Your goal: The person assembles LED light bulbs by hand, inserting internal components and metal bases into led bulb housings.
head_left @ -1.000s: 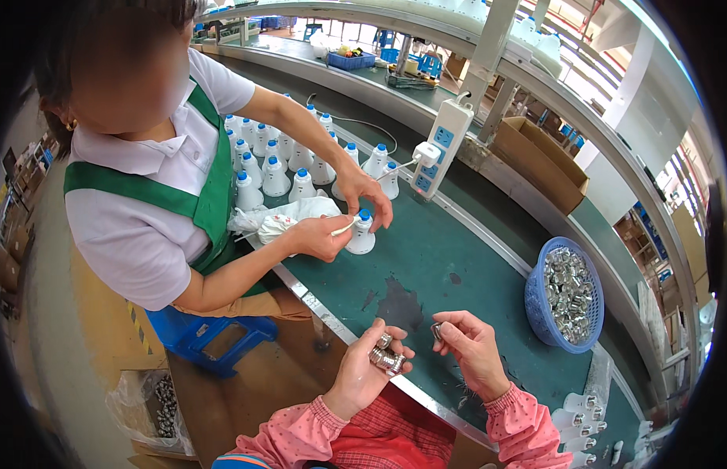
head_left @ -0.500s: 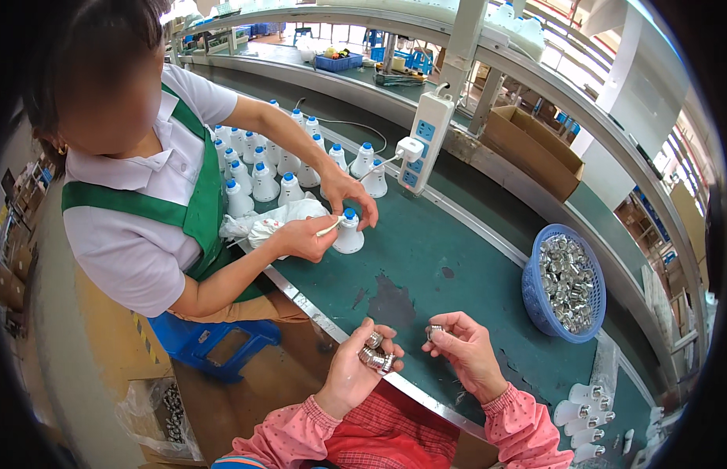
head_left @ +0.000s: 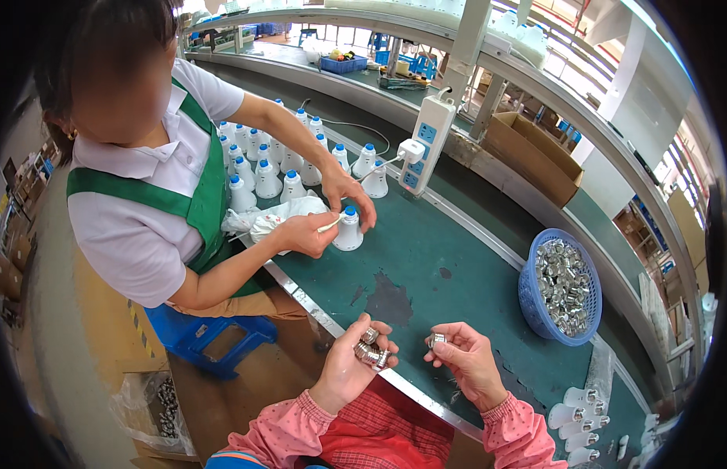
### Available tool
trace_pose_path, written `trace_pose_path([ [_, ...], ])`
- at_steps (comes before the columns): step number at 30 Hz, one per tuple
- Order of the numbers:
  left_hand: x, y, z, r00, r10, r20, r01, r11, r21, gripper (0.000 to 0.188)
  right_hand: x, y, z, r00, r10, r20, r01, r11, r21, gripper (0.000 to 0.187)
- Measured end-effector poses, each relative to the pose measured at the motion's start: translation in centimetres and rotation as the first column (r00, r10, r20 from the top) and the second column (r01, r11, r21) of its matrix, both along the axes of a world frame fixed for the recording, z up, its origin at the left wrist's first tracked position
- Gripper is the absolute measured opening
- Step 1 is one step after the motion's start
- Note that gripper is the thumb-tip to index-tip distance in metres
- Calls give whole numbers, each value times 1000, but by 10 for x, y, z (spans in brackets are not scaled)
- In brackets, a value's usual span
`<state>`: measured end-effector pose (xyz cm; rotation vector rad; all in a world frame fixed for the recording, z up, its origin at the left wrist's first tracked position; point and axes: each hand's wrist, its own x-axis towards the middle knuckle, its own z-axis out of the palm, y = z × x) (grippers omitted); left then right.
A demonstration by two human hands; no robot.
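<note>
My left hand, palm up near the table's front edge, curls around several silver threaded bulb caps. Across a small gap, my right hand pinches one more bulb cap between thumb and fingers. To the right, a blue plastic basket holds a heap of the same caps. White bulb housings with metal caps lie in a cluster at the lower right. At the left, a co-worker's hands steady a white bulb housing with a blue top, holding a pale strip against it.
Rows of white housings with blue tops stand beside the co-worker. A power strip with a plugged-in adapter rises at the table's far edge, near an open cardboard box. A blue stool is at the left.
The view has shifted slightly. My right hand has turned the pinched cap a little; my left hand still cups its caps. The co-worker's hands stay at the same housing.
</note>
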<state>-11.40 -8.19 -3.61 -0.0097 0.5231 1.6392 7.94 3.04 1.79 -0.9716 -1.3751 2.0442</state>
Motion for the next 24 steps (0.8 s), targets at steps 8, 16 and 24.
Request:
trace_pose_path([
  [8,-10,2,-3,997,48,-53,-49,999,-7,41,-19,7,16,1000,13,5,-13,998,56,30],
  [16,-5,1,-7,999,44,-9,-44,999,8,41,-73,40,42,995,-24,99,-27,880,475,29],
  [24,-12,2,-3,999,33,2,-33,999,17,40,-82,95,33,925,-274,265,-211,212,954,34],
])
